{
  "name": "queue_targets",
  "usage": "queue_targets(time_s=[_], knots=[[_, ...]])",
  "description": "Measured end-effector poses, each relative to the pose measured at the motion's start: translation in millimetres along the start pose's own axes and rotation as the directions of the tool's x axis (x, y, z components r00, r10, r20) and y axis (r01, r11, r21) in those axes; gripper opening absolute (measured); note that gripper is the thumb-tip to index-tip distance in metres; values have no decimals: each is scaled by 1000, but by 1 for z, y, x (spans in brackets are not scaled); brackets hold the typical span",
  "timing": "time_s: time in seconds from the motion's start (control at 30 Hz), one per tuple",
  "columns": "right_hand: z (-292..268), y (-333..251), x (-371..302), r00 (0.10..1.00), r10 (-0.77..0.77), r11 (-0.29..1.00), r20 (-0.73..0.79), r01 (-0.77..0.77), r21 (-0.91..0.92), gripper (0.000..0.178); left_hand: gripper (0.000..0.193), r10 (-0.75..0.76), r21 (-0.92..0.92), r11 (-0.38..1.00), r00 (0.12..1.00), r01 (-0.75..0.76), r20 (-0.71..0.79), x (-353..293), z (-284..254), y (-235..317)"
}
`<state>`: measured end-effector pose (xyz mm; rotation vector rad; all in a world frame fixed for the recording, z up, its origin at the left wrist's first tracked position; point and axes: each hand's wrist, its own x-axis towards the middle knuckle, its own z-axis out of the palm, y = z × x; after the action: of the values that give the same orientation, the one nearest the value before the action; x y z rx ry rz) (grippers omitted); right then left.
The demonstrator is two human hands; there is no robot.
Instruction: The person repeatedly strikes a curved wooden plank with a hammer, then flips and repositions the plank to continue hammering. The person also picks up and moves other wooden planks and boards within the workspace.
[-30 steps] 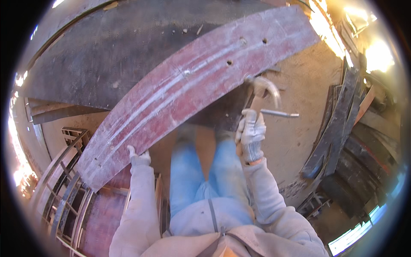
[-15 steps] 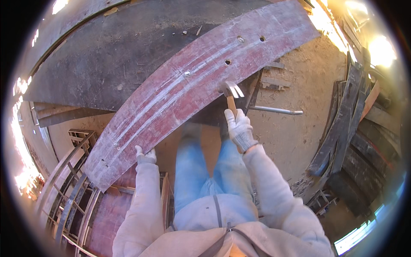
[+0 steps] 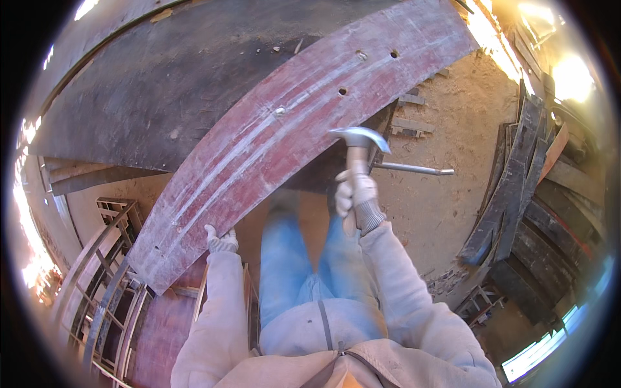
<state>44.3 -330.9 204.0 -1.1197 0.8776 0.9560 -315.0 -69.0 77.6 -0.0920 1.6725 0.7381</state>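
A long, worn reddish board (image 3: pixel 278 136) with holes stretches from the lower left to the upper right. In a white glove, my left hand (image 3: pixel 221 239) grips its near edge toward the lower left; the thumb lies on top and the other fingers are hidden under the board. My right hand (image 3: pixel 357 193), also gloved, is closed around the handle of a claw hammer (image 3: pixel 359 136). The hammer's metal head is beside the board's near edge, with its claw pointing right. Whether the head touches the board I cannot tell.
Beneath the board lies a large dark panel (image 3: pixel 129 110). A metal pipe (image 3: pixel 414 169) sticks out right of the hammer. Dark curved planks (image 3: pixel 517 187) are piled at the right. Slatted curved frames (image 3: pixel 107 304) stand at the lower left, and short wood strips (image 3: pixel 413 126) lie on the dusty floor.
My right hand has drawn the hammer slightly back toward me and turned it, so its head now shows side-on. My left hand keeps its hold on the board.
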Motion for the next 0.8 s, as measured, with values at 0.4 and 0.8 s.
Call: queue_targets(time_s=[0.4, 0.8], knots=[[29, 4, -30, 998, -58, 973, -31, 49, -227, 45, 54, 44, 52, 998, 996, -41, -76, 5, 0, 4], [29, 60, 9, 838, -511, 176, 188, 316, -932, 29, 52, 76, 33, 997, 990, -73, -120, -1, 4, 0]])
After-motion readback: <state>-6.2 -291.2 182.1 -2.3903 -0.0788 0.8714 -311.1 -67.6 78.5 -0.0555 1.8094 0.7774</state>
